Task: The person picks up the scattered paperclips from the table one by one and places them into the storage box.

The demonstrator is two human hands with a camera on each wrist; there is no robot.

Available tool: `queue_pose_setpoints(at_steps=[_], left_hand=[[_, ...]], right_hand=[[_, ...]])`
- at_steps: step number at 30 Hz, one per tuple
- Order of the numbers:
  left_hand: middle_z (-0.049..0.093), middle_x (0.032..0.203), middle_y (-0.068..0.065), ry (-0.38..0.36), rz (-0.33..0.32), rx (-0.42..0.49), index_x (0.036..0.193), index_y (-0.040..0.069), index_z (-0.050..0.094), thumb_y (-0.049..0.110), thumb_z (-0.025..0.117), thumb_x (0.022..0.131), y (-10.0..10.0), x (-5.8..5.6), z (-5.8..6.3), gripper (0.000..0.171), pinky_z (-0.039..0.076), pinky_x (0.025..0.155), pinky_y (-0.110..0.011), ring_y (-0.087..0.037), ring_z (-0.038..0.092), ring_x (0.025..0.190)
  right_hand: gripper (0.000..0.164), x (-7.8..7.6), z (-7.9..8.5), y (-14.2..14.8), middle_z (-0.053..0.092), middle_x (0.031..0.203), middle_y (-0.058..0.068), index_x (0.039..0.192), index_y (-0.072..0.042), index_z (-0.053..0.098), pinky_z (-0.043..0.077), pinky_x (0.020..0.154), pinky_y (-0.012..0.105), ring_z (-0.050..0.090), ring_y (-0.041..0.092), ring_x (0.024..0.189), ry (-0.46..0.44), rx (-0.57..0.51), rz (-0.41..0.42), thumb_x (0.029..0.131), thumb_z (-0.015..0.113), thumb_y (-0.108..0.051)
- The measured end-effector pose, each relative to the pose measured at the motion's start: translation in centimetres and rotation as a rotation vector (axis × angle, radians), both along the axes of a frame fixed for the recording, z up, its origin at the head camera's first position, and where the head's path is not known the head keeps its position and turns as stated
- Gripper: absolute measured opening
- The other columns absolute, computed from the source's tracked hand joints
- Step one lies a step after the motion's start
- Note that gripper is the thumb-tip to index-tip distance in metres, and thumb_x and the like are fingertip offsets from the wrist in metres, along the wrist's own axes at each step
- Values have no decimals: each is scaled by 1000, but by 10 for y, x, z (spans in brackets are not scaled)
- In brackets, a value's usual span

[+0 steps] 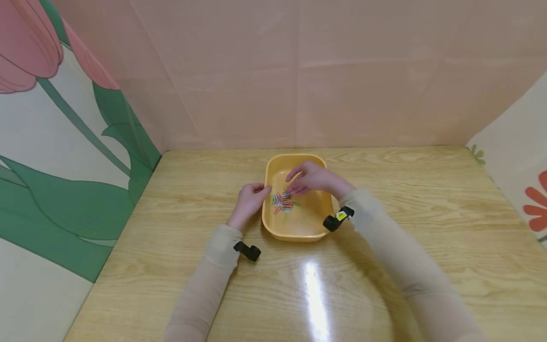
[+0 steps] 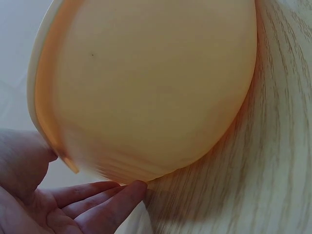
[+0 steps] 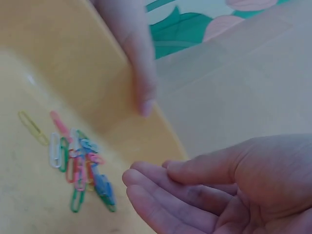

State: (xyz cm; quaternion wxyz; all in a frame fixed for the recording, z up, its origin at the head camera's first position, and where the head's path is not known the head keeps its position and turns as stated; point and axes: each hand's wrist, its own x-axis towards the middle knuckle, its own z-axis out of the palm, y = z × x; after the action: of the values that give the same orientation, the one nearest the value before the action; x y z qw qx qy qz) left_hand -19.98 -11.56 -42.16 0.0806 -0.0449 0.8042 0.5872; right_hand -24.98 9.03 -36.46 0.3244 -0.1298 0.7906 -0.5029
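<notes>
A yellow-orange plastic tub (image 1: 309, 216) sits on the table, with a small heap of coloured paper clips (image 1: 284, 205) on its floor toward the left. My left hand (image 1: 249, 202) grips the tub's left rim. In the left wrist view its thumb goes over the rim while its fingers (image 2: 112, 207) press the outer wall from below. My right hand (image 1: 314, 179) is inside the tub's outline, above the clips. From the right wrist view, its fingers (image 3: 161, 190) are loosely bent beside the clips, thumb lying close to the index finger, and nothing shows between them.
The tub stands near the back of a wood-grain table (image 1: 192, 204). A pink cloth backdrop (image 1: 299, 76) rises behind the table, and panels printed with flowers (image 1: 102, 204) flank it. Black wrist cameras (image 1: 248, 251) are strapped over both pale sleeves.
</notes>
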Motion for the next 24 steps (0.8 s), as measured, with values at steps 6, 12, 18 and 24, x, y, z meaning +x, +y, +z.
queue_pose_setpoints(at_steps=[6, 12, 18, 24], left_hand=[[66, 104, -17, -20, 8, 8, 116, -5, 63, 26, 60, 94, 0, 0, -1, 38, 54, 81, -31, -24, 65, 93], [66, 105, -17, -15, 0, -4, 117, -6, 62, 25, 59, 94, 1, 1, 1, 38, 53, 82, -31, -25, 65, 95], [66, 105, -17, -13, 6, -14, 116, -6, 63, 24, 59, 95, 0, 2, 3, 37, 54, 82, -32, -25, 64, 95], [66, 106, -17, -18, 4, -24, 117, -6, 63, 26, 59, 94, 0, 3, 5, 39, 53, 83, -32, -24, 64, 96]], right_hand=[[30, 11, 27, 21, 65, 110, 23, 121, 7, 56, 50, 89, 49, 62, 37, 103, 89, -15, 98, 99, 49, -13], [32, 29, 51, 53, 67, 109, 15, 119, 0, 60, 50, 90, 45, 60, 35, 105, 161, -19, 113, 101, 49, -24], [33, 44, 66, 89, 67, 109, 14, 119, 2, 59, 51, 90, 40, 61, 33, 105, 241, -23, 99, 102, 47, -24], [32, 57, 65, 127, 67, 110, 12, 118, -1, 60, 51, 89, 35, 63, 25, 103, 276, -20, 83, 102, 46, -25]])
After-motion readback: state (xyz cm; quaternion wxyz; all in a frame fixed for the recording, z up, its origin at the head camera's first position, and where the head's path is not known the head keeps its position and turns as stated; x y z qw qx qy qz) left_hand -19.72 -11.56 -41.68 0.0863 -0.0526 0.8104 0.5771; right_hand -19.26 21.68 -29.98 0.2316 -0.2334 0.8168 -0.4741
